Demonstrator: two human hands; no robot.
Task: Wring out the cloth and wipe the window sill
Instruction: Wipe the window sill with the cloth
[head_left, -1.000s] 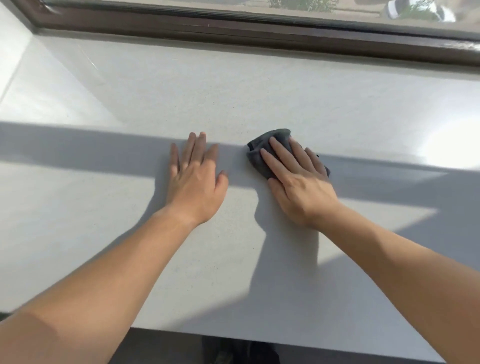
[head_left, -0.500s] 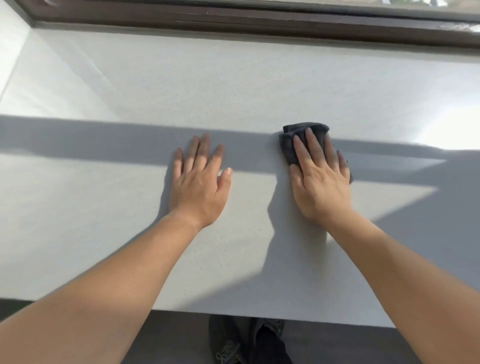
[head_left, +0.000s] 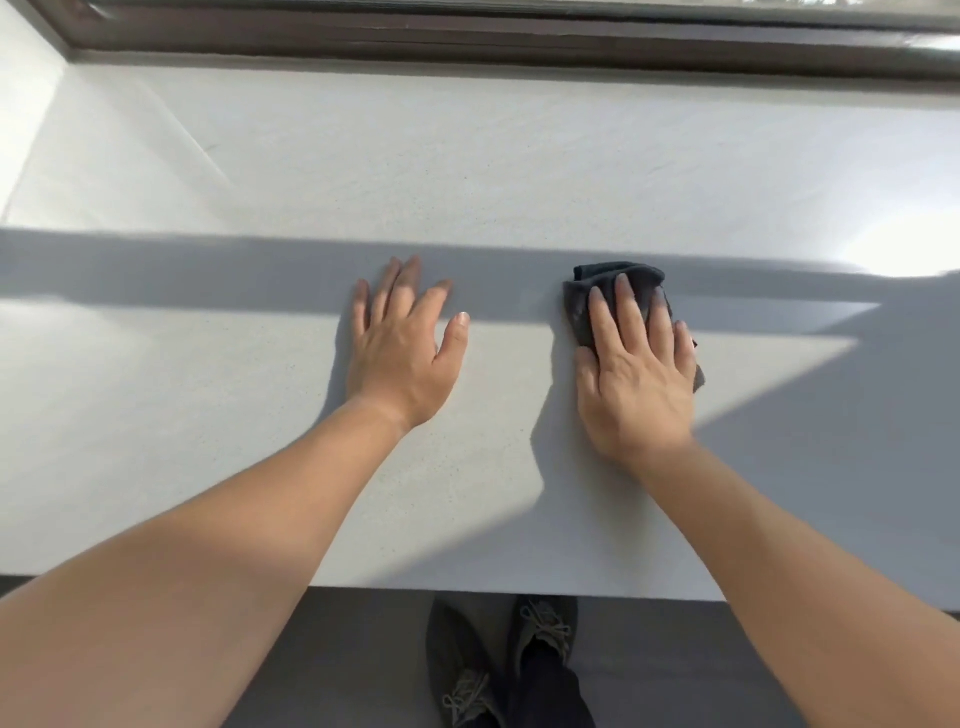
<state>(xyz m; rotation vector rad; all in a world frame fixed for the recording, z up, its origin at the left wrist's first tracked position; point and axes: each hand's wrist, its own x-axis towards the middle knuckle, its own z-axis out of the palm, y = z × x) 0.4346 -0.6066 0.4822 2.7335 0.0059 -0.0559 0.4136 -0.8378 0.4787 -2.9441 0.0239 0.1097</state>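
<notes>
A wide white window sill (head_left: 260, 415) fills the view, crossed by a band of shadow. A dark grey cloth (head_left: 615, 278) lies bunched on it right of centre. My right hand (head_left: 636, 374) presses flat on the cloth with straight fingers, and most of the cloth is hidden under the palm. My left hand (head_left: 402, 345) rests flat on the bare sill to the left of the cloth, fingers spread and holding nothing.
A dark brown window frame (head_left: 519, 36) runs along the far edge of the sill. A white wall (head_left: 21, 104) closes the left end. Below the sill's near edge are a grey floor and my dark shoes (head_left: 498, 660).
My right hand has slid the cloth to the right along the sill, and its fingers now point straight ahead. My left hand has stayed in place.
</notes>
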